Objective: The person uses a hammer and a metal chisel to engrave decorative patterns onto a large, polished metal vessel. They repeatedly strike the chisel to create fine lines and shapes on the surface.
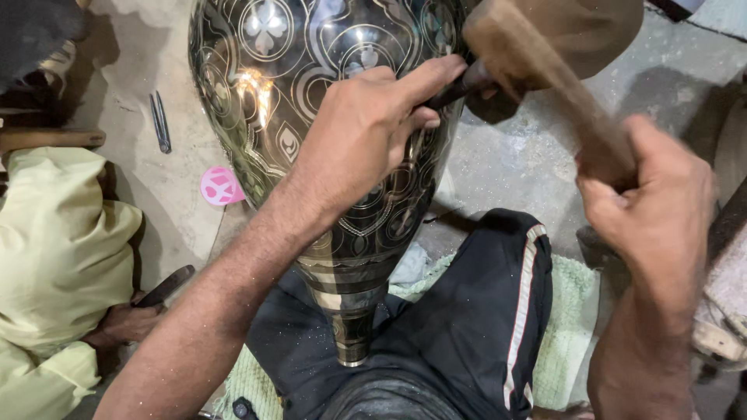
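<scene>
A large dark metal vase (272, 101) with engraved silver floral patterns lies tilted across my lap, its narrow neck (350, 327) pointing toward me. My left hand (366, 132) rests on the vase and pinches a dark chisel (463, 84) against its surface. My right hand (661, 202) grips the handle of a wooden mallet (545, 54), blurred by motion, whose head is just above the chisel's end.
A person in a pale yellow shirt (54, 249) sits at the left, a hand (124, 323) holding a dark tool. On the concrete floor lie a slim metal tool (160, 121) and a pink round object (221, 187). A light green mat (576, 311) lies under my legs.
</scene>
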